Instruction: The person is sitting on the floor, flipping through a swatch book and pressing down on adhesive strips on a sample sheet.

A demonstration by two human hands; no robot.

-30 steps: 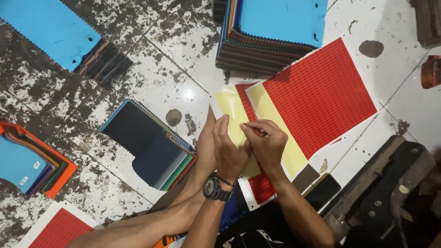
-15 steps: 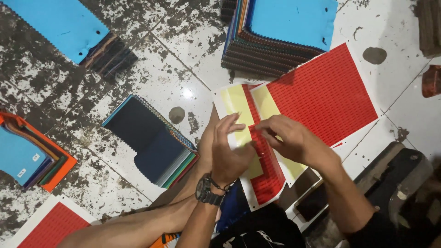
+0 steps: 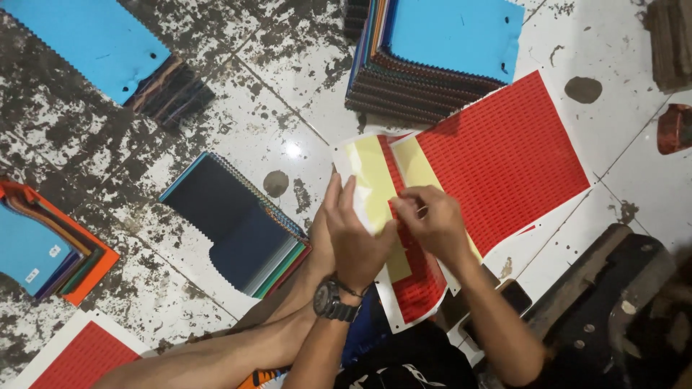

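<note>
Sticker sheet (image 3: 404,277): red labels on yellow backing, on the floor (image 3: 238,79) near its lower edge.
Left hand (image 3: 353,230): pressed flat on the sheet.
Right hand (image 3: 432,223): fingertips pinched on a label strip.
Risk: the strip may tear or stick crooked if pulled unevenly.
Nearby: fabric swatches (image 3: 238,227) left; blue-topped stack (image 3: 432,54) above.

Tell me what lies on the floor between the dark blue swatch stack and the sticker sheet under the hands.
Head view: only bare stained tile and a round dark stain lie between the dark blue stack and the sticker sheet.
</note>
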